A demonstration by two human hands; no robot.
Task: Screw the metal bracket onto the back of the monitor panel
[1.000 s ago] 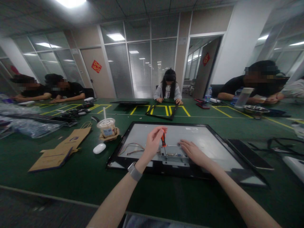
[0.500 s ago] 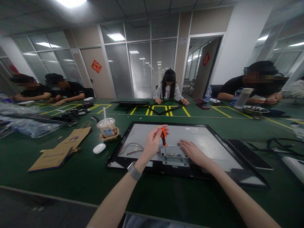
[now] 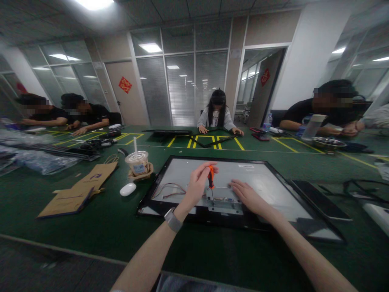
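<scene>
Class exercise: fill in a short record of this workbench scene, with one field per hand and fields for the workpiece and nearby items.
Left hand: grips orange screwdriver, held upright, tip down on the metal board cover
Right hand: rests flat on the cover
Workpiece: monitor panel, back up, on green table
Nearby: drink cup, white mouse, cardboard

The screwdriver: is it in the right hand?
No, the left hand grips the screwdriver, while the right hand lies flat on the metal bracket.

Left hand [image 3: 197, 184] fingers pinched; right hand [image 3: 247, 196] flat, palm down.
</scene>
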